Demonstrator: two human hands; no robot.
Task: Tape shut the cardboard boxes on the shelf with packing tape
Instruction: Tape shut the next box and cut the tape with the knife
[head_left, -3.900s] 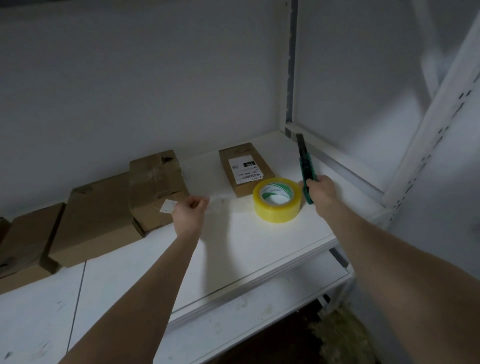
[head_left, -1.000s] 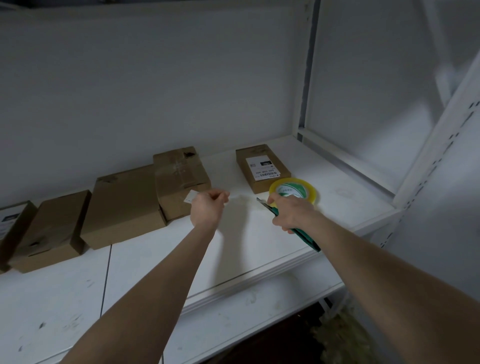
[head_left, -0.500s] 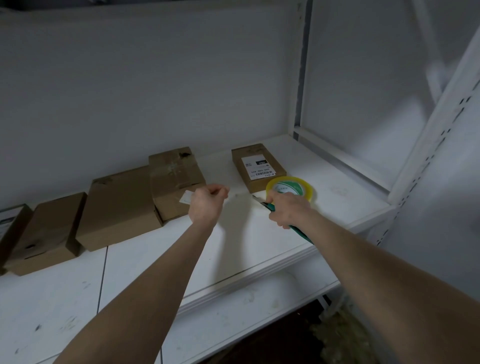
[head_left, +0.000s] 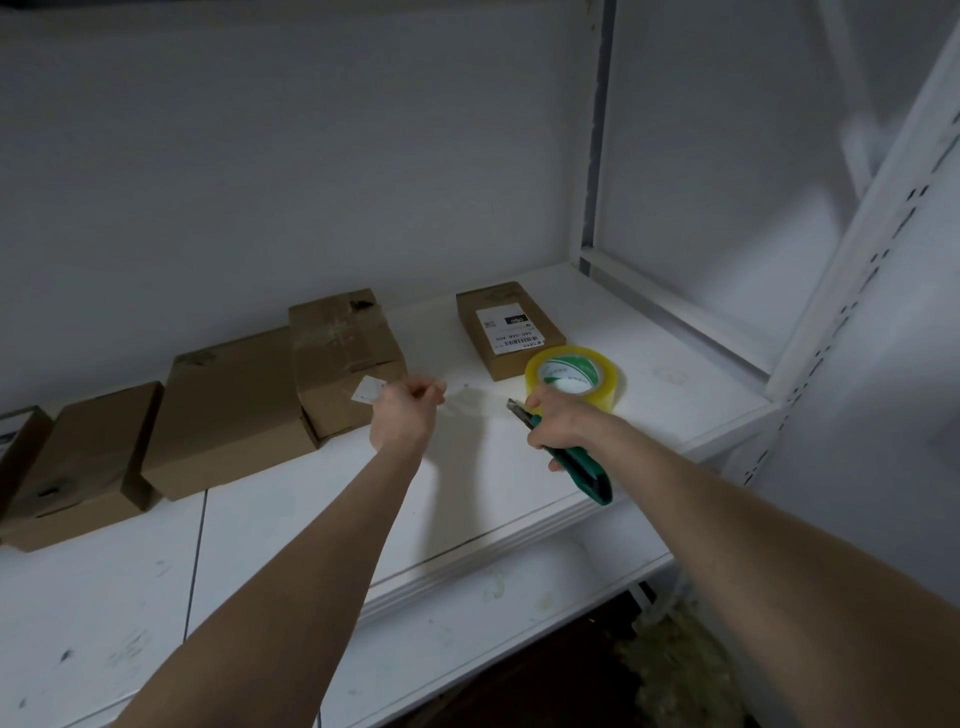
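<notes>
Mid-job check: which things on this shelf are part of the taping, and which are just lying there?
In the job: tape roll; stretched tape strip, pinched by left hand; green knife, gripped by right hand; labelled box; tall box; flat box; low box at left.
Just there: lower shelf; slotted upright; dim clump below, unidentifiable.

Left: the wide brown cardboard box (head_left: 228, 410) is touched at right by the taller taped cardboard box (head_left: 343, 358).
Right rear: the flat labelled cardboard box (head_left: 511, 327) is set apart on the white shelf board (head_left: 675, 395).
Roll: the yellow packing-tape roll (head_left: 608, 389) is laid just before it.
Strip: the clear tape strip (head_left: 478, 405) is stretched between left hand (head_left: 408, 415) and right hand (head_left: 558, 423).
Knife: the green utility knife (head_left: 582, 470) is held right of the strip.
</notes>
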